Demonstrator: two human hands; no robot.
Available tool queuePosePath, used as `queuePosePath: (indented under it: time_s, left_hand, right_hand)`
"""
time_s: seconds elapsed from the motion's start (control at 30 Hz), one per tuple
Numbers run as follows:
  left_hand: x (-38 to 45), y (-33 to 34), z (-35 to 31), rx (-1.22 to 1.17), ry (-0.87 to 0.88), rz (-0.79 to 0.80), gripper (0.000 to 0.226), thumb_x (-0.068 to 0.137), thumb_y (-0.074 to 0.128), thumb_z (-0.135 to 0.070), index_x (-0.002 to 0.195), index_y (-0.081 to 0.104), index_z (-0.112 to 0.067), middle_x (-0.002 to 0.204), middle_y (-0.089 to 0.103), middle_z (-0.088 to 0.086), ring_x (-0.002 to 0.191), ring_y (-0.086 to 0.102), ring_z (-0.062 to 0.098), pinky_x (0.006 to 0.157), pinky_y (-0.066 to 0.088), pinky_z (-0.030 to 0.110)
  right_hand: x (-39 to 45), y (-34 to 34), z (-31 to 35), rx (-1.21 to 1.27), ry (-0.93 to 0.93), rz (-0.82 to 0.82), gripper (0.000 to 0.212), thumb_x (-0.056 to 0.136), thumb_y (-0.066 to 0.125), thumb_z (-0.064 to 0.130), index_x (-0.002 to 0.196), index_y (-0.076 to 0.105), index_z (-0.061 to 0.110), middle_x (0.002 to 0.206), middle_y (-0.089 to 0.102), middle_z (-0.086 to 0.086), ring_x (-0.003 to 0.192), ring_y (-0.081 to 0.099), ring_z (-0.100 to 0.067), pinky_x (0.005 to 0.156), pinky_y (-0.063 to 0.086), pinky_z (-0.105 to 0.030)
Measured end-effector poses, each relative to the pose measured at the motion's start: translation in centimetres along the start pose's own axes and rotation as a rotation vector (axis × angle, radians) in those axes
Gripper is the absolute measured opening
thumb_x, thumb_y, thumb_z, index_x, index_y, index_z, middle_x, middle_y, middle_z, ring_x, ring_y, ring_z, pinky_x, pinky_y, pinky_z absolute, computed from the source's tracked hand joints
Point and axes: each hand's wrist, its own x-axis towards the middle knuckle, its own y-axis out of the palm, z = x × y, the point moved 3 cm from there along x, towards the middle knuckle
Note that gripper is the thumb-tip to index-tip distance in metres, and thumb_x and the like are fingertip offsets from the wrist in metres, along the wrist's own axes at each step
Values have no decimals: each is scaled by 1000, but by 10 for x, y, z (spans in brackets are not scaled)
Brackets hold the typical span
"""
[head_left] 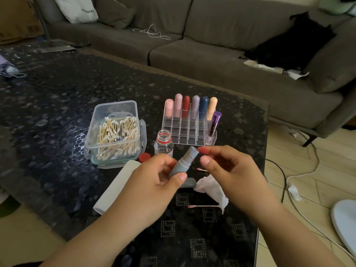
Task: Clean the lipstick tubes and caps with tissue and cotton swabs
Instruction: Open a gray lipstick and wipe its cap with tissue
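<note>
Lipstick tube (183,162) near table edge (266,132)

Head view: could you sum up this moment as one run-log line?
left hand: holds grey-blue lipstick tube | right hand: empty, beside tube tip | tube: smeared red | used tissue: on table

Left hand (154,174) raised over table, fingers and thumb curled round grey-blue lipstick tube (184,162); right hand (229,166) held just beside tube top, fingers loosely bent, nothing gripped; both forearms extended forward
</note>
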Motion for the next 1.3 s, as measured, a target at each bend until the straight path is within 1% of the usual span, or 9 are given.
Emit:
queuePosePath:
  time_s: [0.1,0.27,0.43,0.5,0.6,0.77,1.03,1.2,1.3]
  left_hand:
    - [-1,6,-5,-44,35,19,9,83,67,-24,88,62,-28,82,69,-18,79,66,1,75,52,21]
    - [-1,15,-9,-101,75,48,8,82,67,-23,86,62,-28,80,69,-16,78,65,3,71,50,16]
    - [-1,18,-15,-220,85,146,7,86,66,-25,93,65,-22,86,73,-5,83,69,8,79,55,25]
    - [-2,18,-16,-267,79,181,20,81,65,-34,94,66,-20,86,73,0,81,69,10,78,55,24]
    - [-2,18,-15,-385,4,225,26,74,66,-34,91,69,-14,80,72,5,77,67,13,76,53,20]
    - [-6,27,-16,-712,-204,370,37,83,53,-42,92,73,-12,82,69,11,82,67,24,77,55,34]
    - [-4,26,-17,-791,-132,227,33,70,72,-35,86,72,-6,73,67,9,70,64,17,68,53,23]
    - [-4,27,-17,-774,-119,185,29,67,70,-31,85,74,-8,74,70,8,71,67,17,71,54,24]
    - [-4,25,-18,-710,-94,141,25,67,79,-26,83,74,-8,75,72,8,71,69,18,70,54,21]
  right_hand:
    - [-3,1,6,150,16,15,22,71,63,39,91,68,37,91,70,0,84,64,-10,74,49,-11]
    - [-4,-3,8,342,46,14,27,68,65,33,91,74,22,87,74,4,81,68,-5,71,49,-11]
    - [-4,-9,7,470,7,1,18,68,67,29,82,75,20,80,71,2,78,66,-5,72,49,-15]
    - [-5,-10,7,493,3,7,15,71,73,29,81,76,20,82,71,-1,80,66,-8,73,50,-17]
    - [-5,-11,6,511,13,22,14,75,68,26,84,76,19,83,71,-2,82,67,-11,75,50,-20]
    - [-6,-11,9,576,5,21,11,76,67,20,81,76,14,77,70,-4,71,66,-10,65,51,-17]
    - [-6,-11,11,470,-66,25,18,79,62,25,91,76,22,89,71,-9,82,69,-12,73,51,-18]
    - [-6,-11,11,427,-104,7,18,80,62,25,91,75,28,89,71,0,88,67,-10,76,50,-19]
    - [-6,-11,11,415,-120,4,16,78,63,24,90,75,26,86,70,4,87,67,-9,76,50,-18]
